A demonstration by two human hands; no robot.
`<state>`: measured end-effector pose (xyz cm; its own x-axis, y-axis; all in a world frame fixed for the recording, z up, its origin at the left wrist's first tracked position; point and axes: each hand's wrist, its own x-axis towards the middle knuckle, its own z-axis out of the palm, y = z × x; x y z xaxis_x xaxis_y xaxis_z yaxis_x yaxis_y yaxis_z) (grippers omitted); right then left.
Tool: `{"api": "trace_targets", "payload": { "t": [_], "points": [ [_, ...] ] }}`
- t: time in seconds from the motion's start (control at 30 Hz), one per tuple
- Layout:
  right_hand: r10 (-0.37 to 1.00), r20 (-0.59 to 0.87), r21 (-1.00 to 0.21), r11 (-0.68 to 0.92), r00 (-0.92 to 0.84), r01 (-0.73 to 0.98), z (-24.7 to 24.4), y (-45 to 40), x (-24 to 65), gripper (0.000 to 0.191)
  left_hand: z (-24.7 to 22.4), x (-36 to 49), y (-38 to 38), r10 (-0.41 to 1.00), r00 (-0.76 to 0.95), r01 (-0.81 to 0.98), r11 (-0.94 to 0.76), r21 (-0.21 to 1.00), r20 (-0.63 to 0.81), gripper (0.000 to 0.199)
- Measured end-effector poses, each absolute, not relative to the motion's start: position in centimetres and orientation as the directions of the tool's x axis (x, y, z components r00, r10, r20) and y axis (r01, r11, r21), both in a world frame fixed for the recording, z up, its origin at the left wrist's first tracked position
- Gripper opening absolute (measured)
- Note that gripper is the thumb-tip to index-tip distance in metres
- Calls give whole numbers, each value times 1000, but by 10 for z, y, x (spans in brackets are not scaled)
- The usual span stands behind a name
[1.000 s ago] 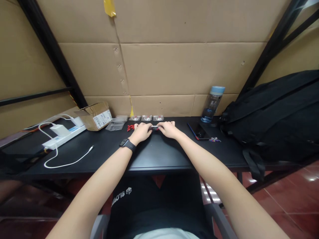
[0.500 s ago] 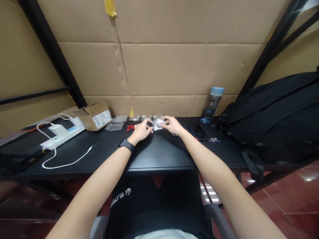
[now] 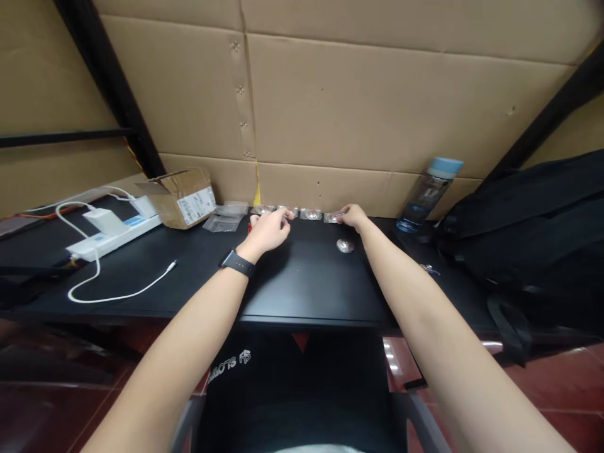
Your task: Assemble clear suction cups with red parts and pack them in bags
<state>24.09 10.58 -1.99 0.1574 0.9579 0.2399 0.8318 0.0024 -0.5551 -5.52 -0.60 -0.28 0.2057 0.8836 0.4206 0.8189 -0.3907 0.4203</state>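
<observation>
Along the back edge of a black table [image 3: 302, 283], the rightmost clear packet [image 3: 331, 218] is pinched at its right end by the fingertips of the right hand [image 3: 355, 217]. Just in front of that hand, nearer the front edge, a round silver disc [image 3: 345, 245] is seen lying apart. The left hand [image 3: 268, 233] (a black watch [image 3: 237, 263] is strapped at its wrist) is held near the back edge with fingers loosely curled; whether anything is gripped by it cannot be told. Behind it, two packets are partly covered, while a middle packet [image 3: 311, 214] is left in view between the hands. Red pieces [image 3: 250, 228] are mostly hidden by the left hand. Toward the back left corner, clear bags [image 3: 227, 215] are laid beside an opened cardboard box [image 3: 182, 198]. A blue-capped bottle [image 3: 427, 195] is stood toward the back right corner, beside a black backpack [image 3: 533, 251].
</observation>
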Motion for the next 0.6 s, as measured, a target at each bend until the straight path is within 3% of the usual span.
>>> {"api": "trace_targets", "payload": {
  "t": [0.1, 0.23, 0.33, 0.47, 0.6],
  "points": [
    [945, 186, -492, -147, 269, 858, -19, 110, 230, 35, -2, -58, -5, 883, 189, 818, -383, 429, 429, 22],
    [940, 245, -264, -171, 237, 949, -3, 100, 220, 29, 0, -69, -1, 876, 145, 839, -356, 413, 460, 20],
    [964, 210, -112, -143, 164, 983, 20, 87, 225, 21, 2, -88, 4, 877, 96, 862, -310, 402, 471, 20],
    [957, -12, -216, 281, -291, 935, 44, 59, 242, 35, -1, -119, 15, 896, 88, 918, -242, 313, 435, 22],
    [921, -133, -244, 327, -366, 913, 37, 21, 253, 58, -11, -133, 24, 917, 117, 942, -224, 250, 381, 24]
  ]
}}
